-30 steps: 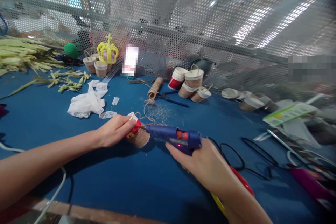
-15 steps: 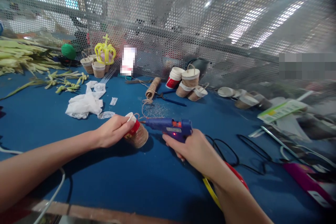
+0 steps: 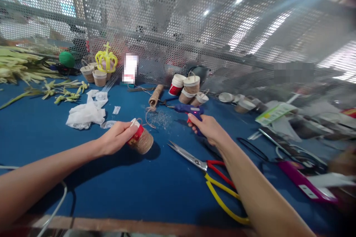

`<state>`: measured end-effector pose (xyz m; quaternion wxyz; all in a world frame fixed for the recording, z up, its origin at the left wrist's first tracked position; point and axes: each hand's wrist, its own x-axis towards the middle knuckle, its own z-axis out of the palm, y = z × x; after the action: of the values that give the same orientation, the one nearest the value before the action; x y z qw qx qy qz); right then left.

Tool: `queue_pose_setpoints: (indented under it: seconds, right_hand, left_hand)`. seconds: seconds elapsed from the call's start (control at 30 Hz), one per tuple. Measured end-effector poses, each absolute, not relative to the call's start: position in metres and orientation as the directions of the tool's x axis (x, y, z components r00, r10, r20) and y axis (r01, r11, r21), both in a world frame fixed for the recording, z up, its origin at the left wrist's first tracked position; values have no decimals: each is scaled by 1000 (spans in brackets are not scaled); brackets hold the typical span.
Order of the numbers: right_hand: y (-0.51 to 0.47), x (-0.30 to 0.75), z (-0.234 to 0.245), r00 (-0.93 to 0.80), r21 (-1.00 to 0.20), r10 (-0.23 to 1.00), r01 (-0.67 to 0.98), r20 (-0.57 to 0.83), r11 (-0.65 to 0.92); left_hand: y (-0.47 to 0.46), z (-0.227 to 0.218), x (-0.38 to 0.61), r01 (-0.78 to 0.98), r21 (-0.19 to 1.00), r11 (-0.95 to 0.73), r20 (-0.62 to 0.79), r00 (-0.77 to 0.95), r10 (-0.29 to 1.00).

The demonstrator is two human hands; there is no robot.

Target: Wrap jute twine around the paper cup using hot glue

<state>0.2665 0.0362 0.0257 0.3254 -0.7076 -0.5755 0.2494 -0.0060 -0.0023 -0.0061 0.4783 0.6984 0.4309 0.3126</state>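
1. Gripping a twine-wrapped cup [image 3: 144, 141] near its white rim, the left hand [image 3: 118, 139] has it tilted, just to that hand's right, base facing right and down.
2. Well apart, further right, the right hand [image 3: 207, 127] is wrapped around a blue glue gun [image 3: 196, 110], its nozzle pointing left.
3. Scissors [image 3: 191, 157] lie nearer the front edge, red and yellow handles partly hidden by the right forearm.
4. Across the blue worktop [image 3: 125, 192], left to right, sit pale husks [image 3: 16, 63], white fabric [image 3: 85, 114], a twine roll [image 3: 156, 95], small wrapped buckets [image 3: 191, 83] and a purple item [image 3: 294, 180].
5. Behind everything stands a perforated metal screen [image 3: 158, 14], bright lights beyond.
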Motion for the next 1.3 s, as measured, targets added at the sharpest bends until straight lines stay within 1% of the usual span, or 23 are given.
queue_pose_setpoints:
  seconds: [0.1, 0.17, 0.27, 0.37, 0.43, 0.47, 0.5, 0.53, 0.6, 0.67, 0.7, 0.77, 0.83, 0.9, 0.97, 1.03, 1.1, 1.2, 1.3]
  right_hand:
    - [47, 275, 11, 231, -708, 973, 683, -24, -180]
    - [48, 277, 9, 229, -674, 973, 716, -17, -180]
    - [41, 271, 19, 183, -631, 981, 769, 69, -99]
    - [24, 249, 37, 86, -608, 986, 793, 142, 19]
    - [11, 227, 45, -11, -614, 994, 786, 108, 75]
    - [6, 217, 47, -96, -637, 994, 763, 61, 113]
    - [1, 207, 48, -217, -707, 976, 693, -18, 141]
    - [-3, 198, 46, -299, -768, 952, 625, -66, 143]
    - [-7, 184, 41, -374, -864, 920, 494, -115, 93]
    - [-8, 175, 34, -431, -938, 886, 346, -172, -13]
    - [-8, 172, 31, -475, -962, 856, 261, -204, -84]
    - [-7, 168, 27, -558, -970, 795, 90, -237, -226]
    - [-7, 166, 28, -576, -956, 792, -59, -204, -288]
    - [-8, 166, 30, -524, -959, 843, -161, -118, -234]
    - [-11, 167, 32, -491, -973, 871, -184, -34, -141]
    - [-14, 171, 32, -513, -985, 858, -159, 25, -66]
    - [-17, 174, 31, -557, -991, 826, -136, 86, 11]
    - [-20, 176, 29, -592, -979, 779, -104, 204, 177]
    - [-21, 174, 29, -569, -953, 787, 15, 240, 301]
  left_hand:
    - [-4, -4, -4, 290, 937, -193, 45, 447, 893]
    - [-5, -4, -4, 289, 932, -218, 65, 458, 886]
    - [-5, -4, -4, 286, 926, -247, 87, 474, 876]
    - [-7, -2, -5, 325, 905, -276, 90, 487, 869]
    - [-9, 1, -5, 383, 860, -337, 121, 489, 864]
    - [-10, 3, -5, 408, 829, -383, 156, 490, 858]
    - [-12, 5, -4, 422, 794, -438, 204, 493, 846]
    - [-14, 7, -4, 420, 761, -495, 259, 503, 825]
    - [-18, 11, -4, 385, 700, -601, 359, 538, 762]
    - [-23, 15, -4, 339, 651, -679, 412, 593, 691]
    - [-25, 16, -3, 320, 635, -704, 418, 624, 660]
    - [-29, 19, -3, 289, 623, -727, 402, 679, 615]
    - [-31, 20, -2, 267, 628, -731, 384, 711, 589]
    - [-32, 21, -1, 251, 653, -715, 366, 721, 588]
    - [-32, 22, 0, 241, 725, -645, 319, 713, 624]
    - [-31, 21, 1, 237, 816, -528, 238, 694, 679]
    - [-30, 20, 1, 230, 875, -425, 169, 680, 714]
    - [-27, 16, 1, 229, 898, -375, 131, 675, 727]
    - [-26, 13, 2, 225, 910, -349, 115, 670, 733]
